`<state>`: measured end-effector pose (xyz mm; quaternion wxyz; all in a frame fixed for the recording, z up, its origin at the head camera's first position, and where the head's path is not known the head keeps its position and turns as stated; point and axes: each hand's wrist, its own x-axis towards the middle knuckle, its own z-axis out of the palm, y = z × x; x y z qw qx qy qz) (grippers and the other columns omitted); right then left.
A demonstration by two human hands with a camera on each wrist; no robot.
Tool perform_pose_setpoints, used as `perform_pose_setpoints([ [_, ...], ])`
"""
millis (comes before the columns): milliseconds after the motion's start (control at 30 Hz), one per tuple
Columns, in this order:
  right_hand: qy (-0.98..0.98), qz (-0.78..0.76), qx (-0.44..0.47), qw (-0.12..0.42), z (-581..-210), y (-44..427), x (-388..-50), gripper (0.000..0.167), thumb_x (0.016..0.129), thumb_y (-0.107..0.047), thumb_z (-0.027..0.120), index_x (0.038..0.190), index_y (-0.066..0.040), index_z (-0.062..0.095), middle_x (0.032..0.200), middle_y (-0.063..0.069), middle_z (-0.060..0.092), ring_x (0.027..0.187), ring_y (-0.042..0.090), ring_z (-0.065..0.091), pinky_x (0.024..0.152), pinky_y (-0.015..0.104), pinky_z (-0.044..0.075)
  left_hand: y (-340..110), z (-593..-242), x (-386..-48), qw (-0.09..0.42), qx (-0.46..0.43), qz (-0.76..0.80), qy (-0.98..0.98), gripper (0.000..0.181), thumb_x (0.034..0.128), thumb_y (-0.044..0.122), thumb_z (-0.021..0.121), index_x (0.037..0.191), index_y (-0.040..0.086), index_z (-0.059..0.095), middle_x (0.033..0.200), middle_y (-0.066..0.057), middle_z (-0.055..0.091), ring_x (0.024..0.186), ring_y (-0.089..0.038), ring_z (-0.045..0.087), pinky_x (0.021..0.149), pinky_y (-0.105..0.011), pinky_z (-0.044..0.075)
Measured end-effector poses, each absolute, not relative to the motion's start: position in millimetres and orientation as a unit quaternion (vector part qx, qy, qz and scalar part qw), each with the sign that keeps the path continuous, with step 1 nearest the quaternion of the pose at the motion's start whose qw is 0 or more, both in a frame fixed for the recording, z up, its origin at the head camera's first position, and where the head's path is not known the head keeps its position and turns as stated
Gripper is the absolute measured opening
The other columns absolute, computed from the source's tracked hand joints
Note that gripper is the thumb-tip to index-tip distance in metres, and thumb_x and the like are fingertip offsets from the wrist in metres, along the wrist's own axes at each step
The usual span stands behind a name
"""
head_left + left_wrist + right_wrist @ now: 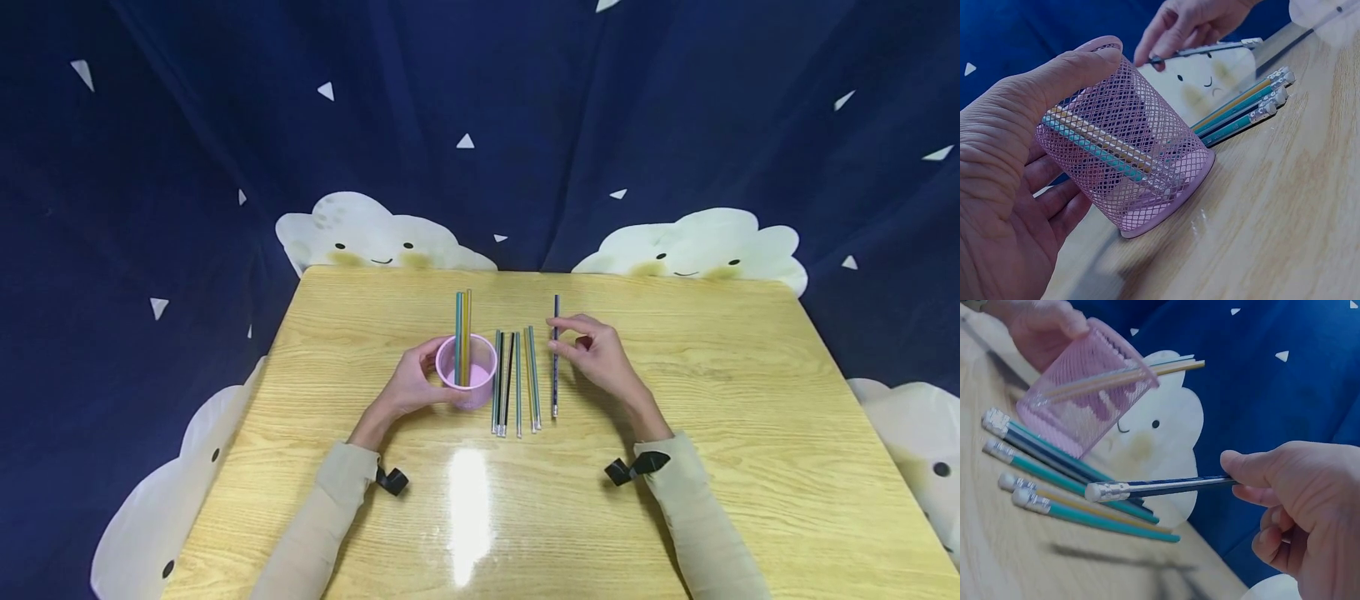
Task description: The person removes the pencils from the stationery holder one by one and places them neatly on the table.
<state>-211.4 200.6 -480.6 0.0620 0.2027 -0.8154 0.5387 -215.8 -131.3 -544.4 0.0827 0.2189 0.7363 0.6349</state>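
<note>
A pink mesh cup (474, 398) stands upright on the table, gripped around its side by the left hand (411, 382); in the left wrist view the left thumb lies over the rim of the cup (1141, 125). Several teal and yellow pencils (465, 333) lean inside it. The right hand (600, 354) pinches a dark blue pencil (556, 375) between thumb and fingertips. In the right wrist view this pencil (1172, 486) is off the table, its white eraser pointing away from the right hand (1310, 506).
Several teal, yellow and black pencils (518, 383) lie in a loose row on the wooden table (712, 400), between the cup and the right hand, erasers toward the near edge. A dark blue cloth (420, 108) with white clouds and triangles hangs behind the table.
</note>
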Motion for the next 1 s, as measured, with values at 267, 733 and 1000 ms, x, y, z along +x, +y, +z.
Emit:
perform_pose_setpoints([
  [267, -0.845, 0.497, 0.193, 0.028, -527, 211, -229, 0.036, 0.091, 0.002, 0.078, 0.126, 0.006, 0.071, 0.115, 0.027, 0.072, 0.053, 0.010, 0.037, 0.047, 0.018, 0.029, -131, -545, -216, 0.081, 0.220, 0.634, 0.737, 0.086, 0.0656, 0.002, 0.095, 0.143, 0.002, 0.058, 0.136, -0.016, 0.067, 0.124, -0.028, 0.062, 0.113, -0.045, 0.048],
  [733, -0.862, 0.467, 0.196, -0.025, -534, 211, -229, 0.039, 0.092, -0.007, 0.079, 0.129, 0.002, 0.071, 0.117, 0.019, 0.075, 0.054, 0.010, 0.041, 0.047, 0.021, 0.035, -133, -545, -216, 0.087, 0.216, 0.636, 0.736, 0.089, 0.0649, 0.004, 0.096, 0.145, 0.005, 0.058, 0.138, -0.010, 0.067, 0.126, -0.027, 0.062, 0.114, -0.043, 0.047],
  [1000, -0.885, 0.418, 0.201, -0.032, -532, 207, -226, 0.034, 0.094, -0.012, 0.078, 0.125, -0.001, 0.073, 0.122, 0.016, 0.074, 0.088, 0.021, 0.064, 0.075, 0.030, 0.054, -132, -545, -216, 0.085, 0.217, 0.635, 0.736, 0.089, 0.0645, 0.001, 0.095, 0.145, 0.004, 0.057, 0.139, -0.012, 0.066, 0.127, -0.028, 0.062, 0.115, -0.041, 0.046],
])
